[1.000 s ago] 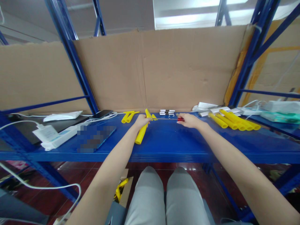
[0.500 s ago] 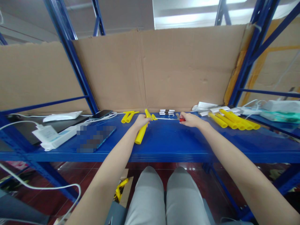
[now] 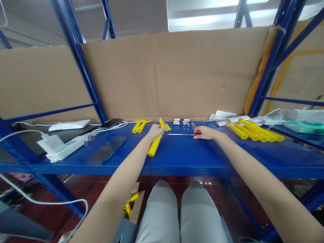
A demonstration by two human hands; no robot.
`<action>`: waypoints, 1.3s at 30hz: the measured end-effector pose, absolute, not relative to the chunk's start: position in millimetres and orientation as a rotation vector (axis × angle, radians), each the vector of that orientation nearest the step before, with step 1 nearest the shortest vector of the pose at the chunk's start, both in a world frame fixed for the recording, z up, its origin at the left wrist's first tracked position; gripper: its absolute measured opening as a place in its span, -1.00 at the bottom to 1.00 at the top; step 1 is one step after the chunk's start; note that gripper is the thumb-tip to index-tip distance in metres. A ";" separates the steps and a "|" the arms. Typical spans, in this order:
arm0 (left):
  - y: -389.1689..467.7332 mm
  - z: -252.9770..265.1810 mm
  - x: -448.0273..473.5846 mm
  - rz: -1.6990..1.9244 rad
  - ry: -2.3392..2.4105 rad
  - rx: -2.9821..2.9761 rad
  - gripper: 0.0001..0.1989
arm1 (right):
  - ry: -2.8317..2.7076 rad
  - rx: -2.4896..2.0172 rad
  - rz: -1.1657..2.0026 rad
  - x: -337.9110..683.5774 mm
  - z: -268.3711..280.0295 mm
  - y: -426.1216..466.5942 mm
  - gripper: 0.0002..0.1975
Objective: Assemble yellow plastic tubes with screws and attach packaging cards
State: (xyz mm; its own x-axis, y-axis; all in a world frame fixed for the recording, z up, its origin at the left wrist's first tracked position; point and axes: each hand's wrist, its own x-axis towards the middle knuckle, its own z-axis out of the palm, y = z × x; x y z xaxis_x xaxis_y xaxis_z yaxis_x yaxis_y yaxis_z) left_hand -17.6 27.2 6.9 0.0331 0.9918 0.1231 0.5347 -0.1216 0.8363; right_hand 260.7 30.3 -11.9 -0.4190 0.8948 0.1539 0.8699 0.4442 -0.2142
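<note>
On blue shelf [image 3: 202, 158]: left hand [image 3: 155, 130] gripping yellow tube [image 3: 155, 145], long axis toward viewer. Right hand [image 3: 205, 132] closed on red handle; thin tool [image 3: 180, 134] lies crosswise, tip pointing left, near tube's far end.
</note>
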 end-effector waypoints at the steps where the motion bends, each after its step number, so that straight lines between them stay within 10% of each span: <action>1: 27.2 6.9 -17.6 0.980 1.552 1.721 -0.79 | -2.441 -1.529 0.156 260.3 -12.7 30.4 -0.79; 39: 24.0 4.0 -12.3 1.002 1.418 1.718 -0.73 | -2.381 -1.355 -0.035 126.8 -3.6 42.5 -0.87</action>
State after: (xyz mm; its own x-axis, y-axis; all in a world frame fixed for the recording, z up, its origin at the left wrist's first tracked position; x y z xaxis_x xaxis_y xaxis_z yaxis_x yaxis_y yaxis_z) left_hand -12.3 24.0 4.0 0.1079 0.9848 0.1360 0.4568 -0.1706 0.8731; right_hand 126.8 42.5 -3.6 -0.4503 0.8205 0.3521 0.8305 0.5297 -0.1723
